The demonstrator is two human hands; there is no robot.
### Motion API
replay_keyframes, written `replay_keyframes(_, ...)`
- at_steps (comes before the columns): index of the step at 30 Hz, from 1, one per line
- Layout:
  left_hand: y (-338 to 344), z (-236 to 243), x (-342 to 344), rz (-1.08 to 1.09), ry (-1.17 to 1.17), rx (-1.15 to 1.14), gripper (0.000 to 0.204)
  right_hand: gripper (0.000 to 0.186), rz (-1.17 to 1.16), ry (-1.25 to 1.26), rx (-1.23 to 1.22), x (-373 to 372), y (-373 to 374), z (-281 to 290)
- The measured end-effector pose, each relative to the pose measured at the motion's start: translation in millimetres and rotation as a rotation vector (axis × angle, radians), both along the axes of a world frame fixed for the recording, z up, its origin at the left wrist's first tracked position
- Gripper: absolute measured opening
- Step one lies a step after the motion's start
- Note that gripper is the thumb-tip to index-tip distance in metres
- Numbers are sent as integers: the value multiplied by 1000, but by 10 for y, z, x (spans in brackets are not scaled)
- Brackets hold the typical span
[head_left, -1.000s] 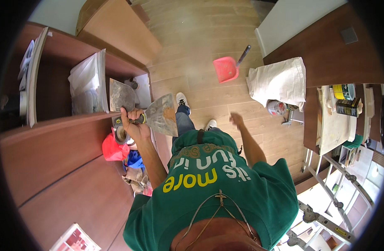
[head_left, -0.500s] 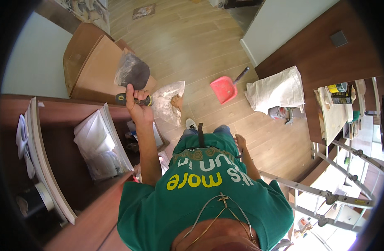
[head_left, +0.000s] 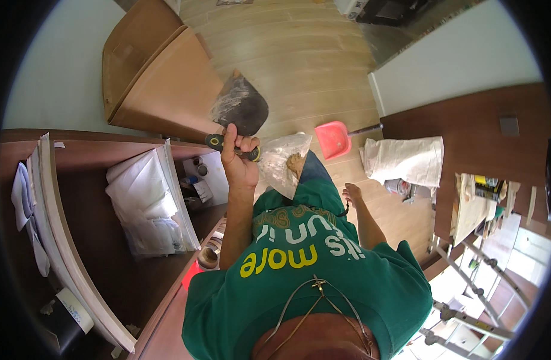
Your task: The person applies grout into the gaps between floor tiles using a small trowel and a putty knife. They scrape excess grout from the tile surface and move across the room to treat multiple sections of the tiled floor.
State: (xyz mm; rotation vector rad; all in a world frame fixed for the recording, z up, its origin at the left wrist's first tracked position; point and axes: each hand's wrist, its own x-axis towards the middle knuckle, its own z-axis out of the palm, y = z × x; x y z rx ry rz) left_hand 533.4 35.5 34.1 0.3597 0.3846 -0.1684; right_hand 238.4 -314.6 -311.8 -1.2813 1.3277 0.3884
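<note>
My left hand (head_left: pixel 242 157) is closed around two wide putty knives, held out in front of me. One has a black handle with yellow trim (head_left: pixel 214 141) and a pale-smeared blade (head_left: pixel 280 157) with a tan lump of filler (head_left: pixel 296 163) on it. The second putty knife's dark, dusty blade (head_left: pixel 244 107) points away from me; its handle is hidden by the hand. My right hand (head_left: pixel 351 193) hangs low beside my hip, fingers loosely apart, holding nothing.
Flattened cardboard (head_left: pixel 167 84) leans at the far left. A red dustpan (head_left: pixel 333 140) lies on the floor ahead, near a cream cloth (head_left: pixel 407 161). Open shelving (head_left: pixel 92 234) with a wrapped white bundle (head_left: pixel 145 198) stands left. A metal ladder (head_left: pixel 476 324) is at lower right.
My left hand and both putty knives have moved right, so the filler-loaded blade now overlaps my leg. The surroundings have shifted in view. My right hand still hangs low.
</note>
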Motion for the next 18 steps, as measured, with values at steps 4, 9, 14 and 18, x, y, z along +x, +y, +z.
replay_keyframes(4,-65,5,392,39,-54,60,22,31,89,-19,8,674,41,16)
replay_keyframes(9,-217,-59,1177,101,-59,95,21,30,147,-72,46,1656,17,-122)
replay_keyframes(14,-388,-158,2010,82,-114,107,18,27,164,-30,101,2526,-316,-478)
replay_keyframes(18,-540,-108,2748,118,-126,135,27,29,251,-168,34,3563,-692,-489)
